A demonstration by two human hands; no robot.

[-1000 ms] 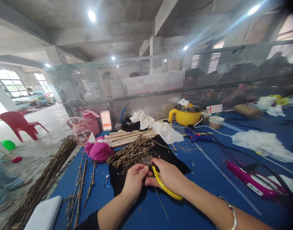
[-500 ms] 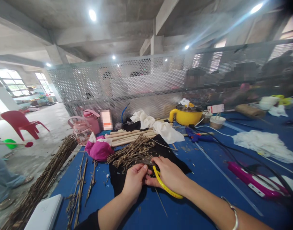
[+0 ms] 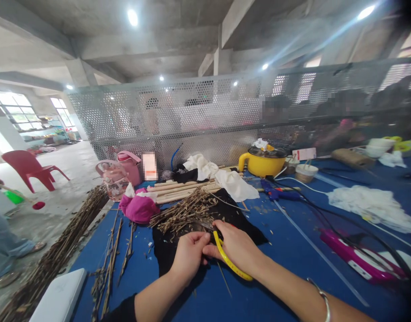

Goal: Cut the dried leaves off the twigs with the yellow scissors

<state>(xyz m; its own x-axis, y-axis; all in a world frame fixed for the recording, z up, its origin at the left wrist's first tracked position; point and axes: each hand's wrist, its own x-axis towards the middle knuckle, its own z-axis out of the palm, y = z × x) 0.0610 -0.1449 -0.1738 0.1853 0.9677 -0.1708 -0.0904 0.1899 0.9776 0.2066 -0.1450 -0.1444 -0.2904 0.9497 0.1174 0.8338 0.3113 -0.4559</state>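
Note:
My right hand (image 3: 241,250) is closed around yellow-handled shears (image 3: 230,264), whose dark blades point up and left over the black cloth (image 3: 250,228). Close beside it, my left hand (image 3: 190,252) is pinched shut, fingertips almost touching those of the right. A thin stem (image 3: 224,278) sticks out below the hands toward me; its upper end is hidden by the fingers, and what the left fingertips pinch is hard to see. Just beyond the hands, a pile of dry brown twigs (image 3: 183,210) lies on the cloth.
Loose stalks (image 3: 113,264) and a white box (image 3: 59,295) lie left on the blue table (image 3: 276,286). Behind are a magenta bundle (image 3: 140,209), pale sticks (image 3: 178,191) and a yellow pot (image 3: 264,163). A glue gun (image 3: 279,191), cables and a pink power strip (image 3: 360,259) are right.
Both hands stay together over the cloth, with the shears shifted very slightly. At the far left, a person's hand with a red-tipped stick has come into view.

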